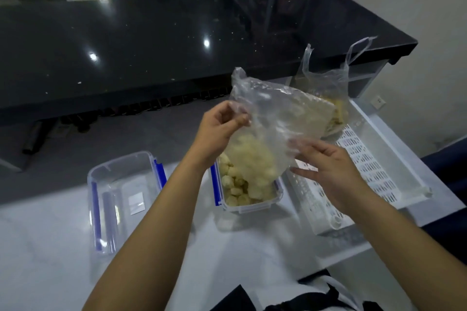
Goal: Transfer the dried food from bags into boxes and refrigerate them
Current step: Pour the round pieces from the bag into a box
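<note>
Clear bag (267,113) pinched between left hand (222,129) and right hand (328,166).

Both hands hold a clear bag (265,113) over the open box (249,194) — left hand (219,126) pinching its upper edge, right hand (326,161) gripping the side. Pale dried food (242,174) fills the box.

Both forearms bare, no sleeves, watch or rings visible. At 6 o'clock, white garment (326,285) crossed by black strap (331,294).
</note>
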